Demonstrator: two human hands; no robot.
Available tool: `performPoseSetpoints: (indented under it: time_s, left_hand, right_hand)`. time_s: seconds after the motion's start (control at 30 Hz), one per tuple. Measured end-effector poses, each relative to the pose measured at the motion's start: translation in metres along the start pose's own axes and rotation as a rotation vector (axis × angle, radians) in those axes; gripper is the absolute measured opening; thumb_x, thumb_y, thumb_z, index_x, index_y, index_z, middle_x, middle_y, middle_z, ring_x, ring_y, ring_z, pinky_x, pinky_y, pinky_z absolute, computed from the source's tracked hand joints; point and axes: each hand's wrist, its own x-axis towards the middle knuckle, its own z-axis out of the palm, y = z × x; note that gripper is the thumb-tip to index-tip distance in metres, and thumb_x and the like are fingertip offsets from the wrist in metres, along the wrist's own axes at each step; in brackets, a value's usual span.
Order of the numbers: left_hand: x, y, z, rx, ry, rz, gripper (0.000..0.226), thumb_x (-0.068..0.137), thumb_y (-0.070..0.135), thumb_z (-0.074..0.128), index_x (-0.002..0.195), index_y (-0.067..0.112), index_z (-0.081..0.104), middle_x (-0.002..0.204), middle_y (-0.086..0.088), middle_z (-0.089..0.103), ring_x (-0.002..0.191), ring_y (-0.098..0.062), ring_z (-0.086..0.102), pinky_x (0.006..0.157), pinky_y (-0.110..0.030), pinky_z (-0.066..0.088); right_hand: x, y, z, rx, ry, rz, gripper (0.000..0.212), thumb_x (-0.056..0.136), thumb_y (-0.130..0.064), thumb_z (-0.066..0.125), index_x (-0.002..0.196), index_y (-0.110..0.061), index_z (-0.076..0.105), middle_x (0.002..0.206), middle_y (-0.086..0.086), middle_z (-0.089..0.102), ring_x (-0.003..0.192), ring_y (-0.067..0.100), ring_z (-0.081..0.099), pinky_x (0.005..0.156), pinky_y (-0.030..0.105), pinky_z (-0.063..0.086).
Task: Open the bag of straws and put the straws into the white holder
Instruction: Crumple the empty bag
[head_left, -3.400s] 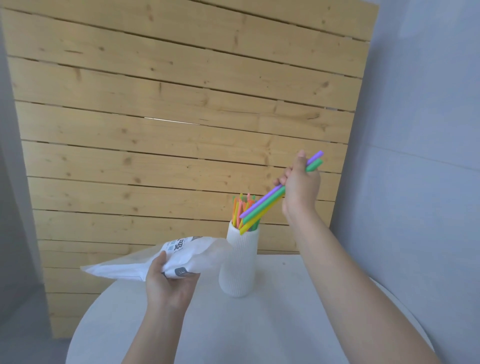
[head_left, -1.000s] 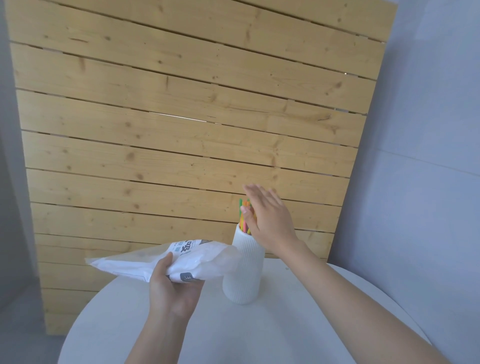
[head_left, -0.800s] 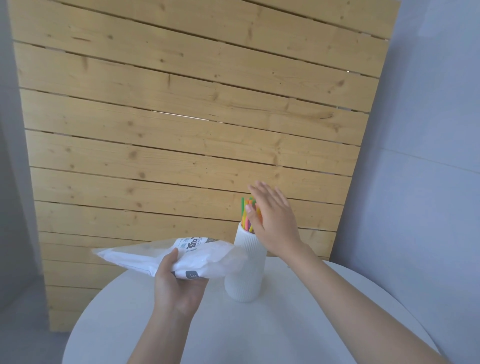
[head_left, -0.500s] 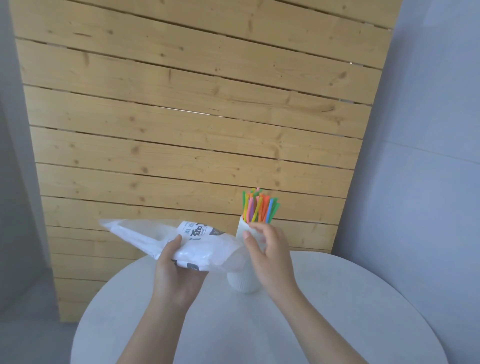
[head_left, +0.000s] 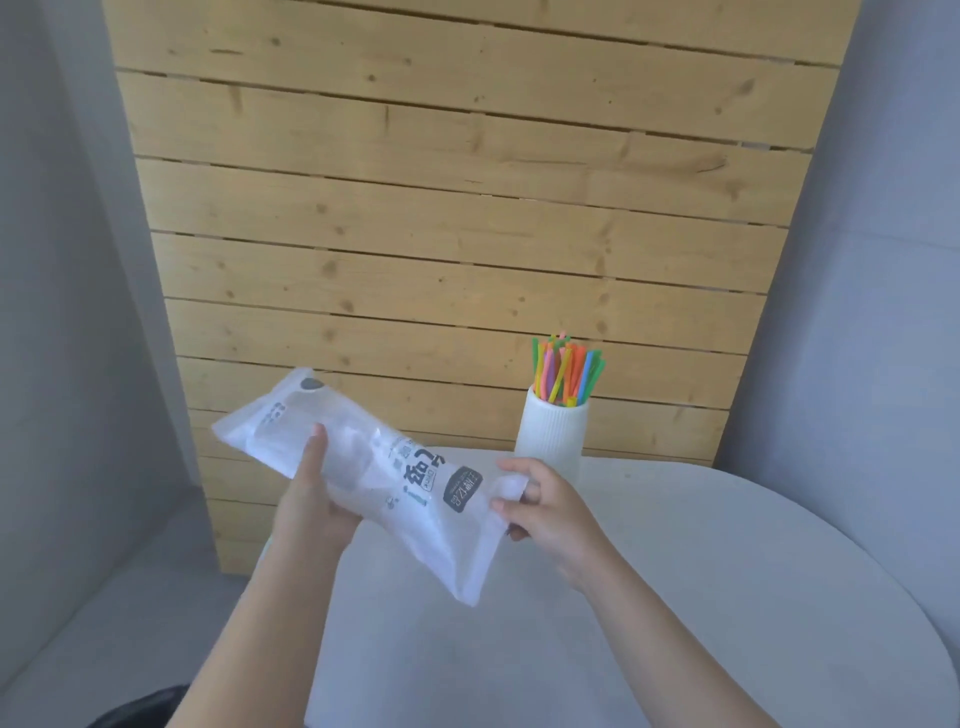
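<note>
The clear plastic straw bag (head_left: 395, 478), printed with a label and looking flat, hangs in the air over the table's left edge. My left hand (head_left: 311, 499) grips it from below near its middle, thumb on top. My right hand (head_left: 540, 506) pinches the bag's open right end. The white ribbed holder (head_left: 553, 434) stands upright at the back of the table, behind and to the right of my right hand. Several coloured straws (head_left: 566, 371) stick up out of it.
The round white table (head_left: 675, 597) fills the lower right. A wooden slat wall (head_left: 441, 234) rises close behind it, with grey walls on both sides. Grey floor lies to the left, and a dark object (head_left: 135, 709) sits at the bottom edge.
My right hand let go of the straws, left the holder and took hold of the bag's open end. Both hands brought the bag nearer and to the left, away from the holder.
</note>
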Motion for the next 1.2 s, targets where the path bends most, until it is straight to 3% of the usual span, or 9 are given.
performPoseSetpoints:
  time_s: [0.17,0.37,0.47,0.57,0.6,0.73,0.9,1.03,1.2]
  left_hand:
    - [-0.010,0.018,-0.042,-0.113,0.256,-0.040,0.024,0.095,0.033,0.053,0.108,0.014,0.056,0.106,-0.006,0.064,0.094,-0.023,0.063,0.089,-0.045,0.047]
    - [-0.053,0.027,-0.110,-0.252,0.455,-0.066,0.035,0.098,0.040,0.041,0.116,0.010,0.045,0.101,-0.009,0.059,0.100,-0.024,0.056,0.086,-0.037,0.040]
    - [-0.078,0.031,-0.143,-0.250,0.593,-0.102,0.017,0.100,0.028,0.040,0.097,0.012,0.046,0.130,-0.006,0.054,0.115,-0.024,0.054,0.079,-0.028,0.045]
    - [-0.095,0.030,-0.171,-0.382,0.689,-0.154,0.013,0.099,0.011,0.043,0.087,0.013,0.047,0.133,0.002,0.043,0.091,-0.019,0.057,0.062,-0.012,0.047]
    - [-0.098,0.027,-0.188,-0.279,0.757,-0.183,0.005,0.097,0.012,0.045,0.098,0.010,0.049,0.137,-0.001,0.045,0.096,-0.024,0.058,0.069,-0.018,0.049]
    - [-0.114,0.023,-0.215,-0.023,0.816,-0.271,0.040,0.095,0.015,0.048,0.134,0.008,0.039,0.141,-0.020,0.038,0.104,-0.041,0.052,0.093,-0.053,0.044]
    - [-0.122,0.022,-0.223,0.140,0.793,-0.379,0.041,0.095,0.020,0.046,0.131,0.003,0.037,0.140,-0.018,0.036,0.134,-0.043,0.031,0.109,-0.055,0.028]
    - [-0.120,0.024,-0.222,0.221,0.736,-0.362,0.056,0.093,0.020,0.045,0.146,0.010,0.031,0.155,-0.014,0.027,0.142,-0.035,0.025,0.111,-0.051,0.024]
    - [-0.123,0.031,-0.200,0.194,0.627,-0.349,0.054,0.097,0.024,0.044,0.146,0.007,0.030,0.155,-0.016,0.023,0.141,-0.035,0.024,0.110,-0.063,0.017]
  right_hand:
    - [0.008,-0.005,0.029,0.087,0.024,-0.003,0.031,0.086,-0.005,0.063,0.113,-0.014,0.051,0.083,-0.001,0.067,0.068,0.015,0.057,0.059,0.019,0.045]
    - [0.017,-0.012,0.106,-0.027,-0.035,-0.070,0.032,0.084,-0.016,0.065,0.114,-0.014,0.054,0.082,0.000,0.066,0.065,0.013,0.056,0.070,0.029,0.046]
    - [0.015,-0.015,0.151,-0.117,-0.113,-0.108,0.033,0.085,-0.019,0.065,0.116,-0.016,0.056,0.089,0.005,0.066,0.074,0.016,0.058,0.077,0.031,0.047]
    - [0.011,-0.013,0.182,-0.215,-0.205,-0.119,0.035,0.085,-0.019,0.065,0.119,-0.015,0.055,0.101,0.010,0.069,0.081,0.020,0.059,0.075,0.027,0.044]
    - [0.008,-0.011,0.193,-0.251,-0.238,-0.125,0.036,0.086,-0.019,0.064,0.120,-0.015,0.055,0.103,0.010,0.069,0.081,0.020,0.059,0.074,0.026,0.042]
    - [0.001,-0.005,0.226,-0.360,-0.276,-0.143,0.037,0.087,-0.018,0.060,0.124,-0.014,0.055,0.109,0.008,0.067,0.087,0.015,0.055,0.074,0.020,0.037]
    - [-0.006,0.006,0.246,-0.507,-0.388,-0.127,0.047,0.091,-0.029,0.058,0.131,-0.006,0.051,0.121,0.014,0.062,0.114,0.025,0.057,0.086,0.025,0.042]
    - [-0.015,0.012,0.244,-0.570,-0.568,-0.043,0.050,0.093,-0.040,0.049,0.129,-0.005,0.054,0.126,0.015,0.061,0.110,0.026,0.061,0.098,0.038,0.048]
    - [-0.019,0.017,0.222,-0.542,-0.521,-0.066,0.038,0.093,-0.025,0.051,0.129,-0.015,0.056,0.125,0.009,0.061,0.108,0.022,0.062,0.098,0.037,0.049]
